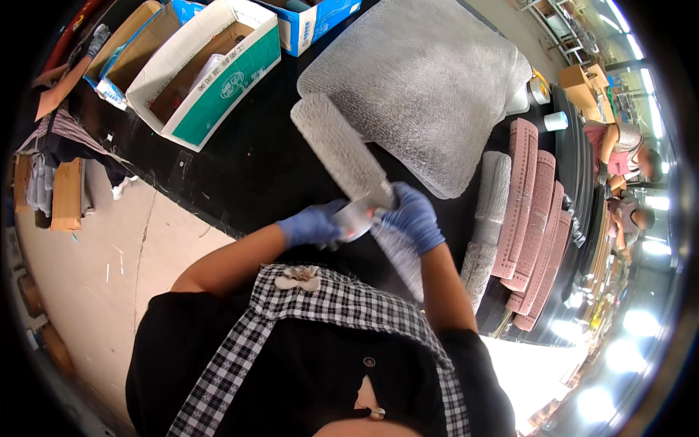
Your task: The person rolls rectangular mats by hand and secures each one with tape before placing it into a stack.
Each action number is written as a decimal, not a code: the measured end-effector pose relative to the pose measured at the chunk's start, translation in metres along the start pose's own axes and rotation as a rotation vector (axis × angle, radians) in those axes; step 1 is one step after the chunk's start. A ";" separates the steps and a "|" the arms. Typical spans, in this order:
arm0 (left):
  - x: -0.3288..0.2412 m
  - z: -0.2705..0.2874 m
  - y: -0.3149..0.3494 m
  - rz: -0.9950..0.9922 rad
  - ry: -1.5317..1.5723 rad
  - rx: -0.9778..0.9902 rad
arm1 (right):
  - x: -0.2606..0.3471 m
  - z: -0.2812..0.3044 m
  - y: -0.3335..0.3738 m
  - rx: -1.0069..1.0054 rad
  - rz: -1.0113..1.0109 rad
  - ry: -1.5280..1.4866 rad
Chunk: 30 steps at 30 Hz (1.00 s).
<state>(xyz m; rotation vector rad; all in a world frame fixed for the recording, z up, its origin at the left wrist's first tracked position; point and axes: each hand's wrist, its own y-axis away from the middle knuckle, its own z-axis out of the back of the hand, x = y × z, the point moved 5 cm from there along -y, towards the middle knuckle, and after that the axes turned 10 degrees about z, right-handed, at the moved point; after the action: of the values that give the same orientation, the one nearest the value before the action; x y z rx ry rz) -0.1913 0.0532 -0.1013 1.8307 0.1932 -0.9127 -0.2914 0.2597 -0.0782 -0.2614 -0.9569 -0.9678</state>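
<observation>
A rolled grey plush mat [336,146] slants across in front of me, its far end over the black table and its near end by my apron. My right hand [413,218], in a blue glove, is closed around the roll's middle. My left hand [313,224], gloved too, is closed on a shiny whitish roll that looks like tape [354,221], held against the mat. A small red spot shows beside the right fingers. Motion blurs the left fingers and the near part of the mat.
Flat grey mats [422,80] lie stacked on the black table [240,175]. Rolled pink mats [518,197] and rolled grey mats [492,197] lie at right, near a tape roll [539,90]. Open cartons [226,95] stand at far left, beside another person's gloved hand [97,40]. More people are at right.
</observation>
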 end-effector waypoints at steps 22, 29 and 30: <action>-0.002 -0.010 0.007 0.095 -0.108 0.144 | -0.025 0.031 0.047 -0.278 -0.250 -0.292; 0.019 -0.011 0.003 -0.109 -0.174 0.088 | 0.027 -0.009 0.048 -0.041 -0.100 0.180; 0.023 -0.012 0.016 -0.190 -0.251 0.053 | 0.020 -0.021 0.055 0.077 -0.183 -0.083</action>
<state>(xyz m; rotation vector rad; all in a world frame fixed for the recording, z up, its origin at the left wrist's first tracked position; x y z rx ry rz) -0.1609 0.0499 -0.1027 1.7473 0.1890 -1.2821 -0.2316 0.2676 -0.0636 -0.1522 -1.1060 -1.0908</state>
